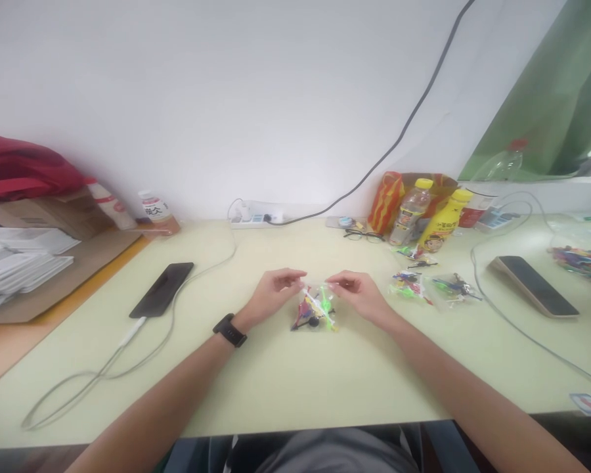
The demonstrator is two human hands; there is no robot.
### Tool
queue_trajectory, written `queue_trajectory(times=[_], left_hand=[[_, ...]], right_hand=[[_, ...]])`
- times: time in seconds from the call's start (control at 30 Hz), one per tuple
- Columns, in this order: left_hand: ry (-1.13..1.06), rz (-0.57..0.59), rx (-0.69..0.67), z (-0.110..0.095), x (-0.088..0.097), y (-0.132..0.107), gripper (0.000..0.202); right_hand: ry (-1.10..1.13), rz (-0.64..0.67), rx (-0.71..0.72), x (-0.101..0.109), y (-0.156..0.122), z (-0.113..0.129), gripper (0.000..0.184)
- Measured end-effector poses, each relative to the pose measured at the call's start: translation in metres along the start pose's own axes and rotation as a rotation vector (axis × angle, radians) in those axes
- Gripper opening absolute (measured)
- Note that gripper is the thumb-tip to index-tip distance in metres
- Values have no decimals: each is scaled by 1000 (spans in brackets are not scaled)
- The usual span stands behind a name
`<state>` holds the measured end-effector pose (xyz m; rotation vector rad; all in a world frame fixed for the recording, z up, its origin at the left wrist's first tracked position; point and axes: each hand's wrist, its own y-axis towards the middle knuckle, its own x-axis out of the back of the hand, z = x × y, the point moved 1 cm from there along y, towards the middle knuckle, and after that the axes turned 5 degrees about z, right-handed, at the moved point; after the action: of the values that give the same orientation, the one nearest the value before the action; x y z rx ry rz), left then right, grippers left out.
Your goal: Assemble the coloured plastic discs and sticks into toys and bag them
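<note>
Left hand (276, 289) and right hand (357, 292): both at mid-counter, a short gap between them, fingertips pinched shut on the top edge of a small clear bag (314, 310), one hand at each upper corner. The bag holds bright plastic pieces in pink, green, yellow and black; its lower edge rests on the counter (295, 394). Black wristband (230, 330) on the left wrist, at 8 o'clock from the bag.

At 3 o'clock, a second bag (406, 286) and a third bag (453, 287) lie flat, near the right hand but apart from it. Farther out on the same bearing, a light-cased phone (534, 284).

At 9 o'clock, a black phone (162, 289), face up, white cable (128, 332) attached.

At 1 o'clock, two yellow-capped bottles (446, 220) stand upright.

At 12 o'clock, a white power strip (256, 215) against the wall
</note>
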<state>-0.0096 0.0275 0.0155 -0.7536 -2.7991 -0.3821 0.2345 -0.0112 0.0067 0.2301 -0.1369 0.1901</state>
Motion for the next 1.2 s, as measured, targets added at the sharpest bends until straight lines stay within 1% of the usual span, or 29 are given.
queue_trajectory(times=[0.1,0.2,0.3,0.47,0.53,0.67,0.8,0.93,1.0,1.03,1.07,1.13,1.2], left_hand=[[46,65,1,0,-3,0,35],[7,136,47,-2,-9,-1,33],[-45,157,73,-6,-16,-3,34],[-61,147,70,-12,-21,-6,30],[-33,150,59,-12,-19,-6,29],[41,130,69,-11,-8,-4,29],[59,147,104,-15,2,-1,30],[95,148,94,-19,11,2,32],[120,98,96,-15,17,4,34],[122,57,105,-11,19,5,35],[114,9,122,-7,22,6,37],[80,-76,176,4,24,7,41],[47,-109,224,13,24,8,43]], right_hand=[[-24,-3,19,-1,-1,-1,26],[-59,-8,52,-4,-2,0,24],[-59,-4,51,-10,-4,1,24],[-61,128,1,-16,-5,4,30],[-101,139,-3,-14,-6,7,30],[-201,119,11,-6,-6,13,28],[-272,118,53,0,-5,19,28],[-327,97,94,7,-2,21,27],[-370,55,132,13,-1,21,26],[-402,12,164,17,0,20,26],[-446,-50,209,23,1,19,26],[-568,-218,338,38,2,16,25],[-739,-388,474,54,4,11,25]])
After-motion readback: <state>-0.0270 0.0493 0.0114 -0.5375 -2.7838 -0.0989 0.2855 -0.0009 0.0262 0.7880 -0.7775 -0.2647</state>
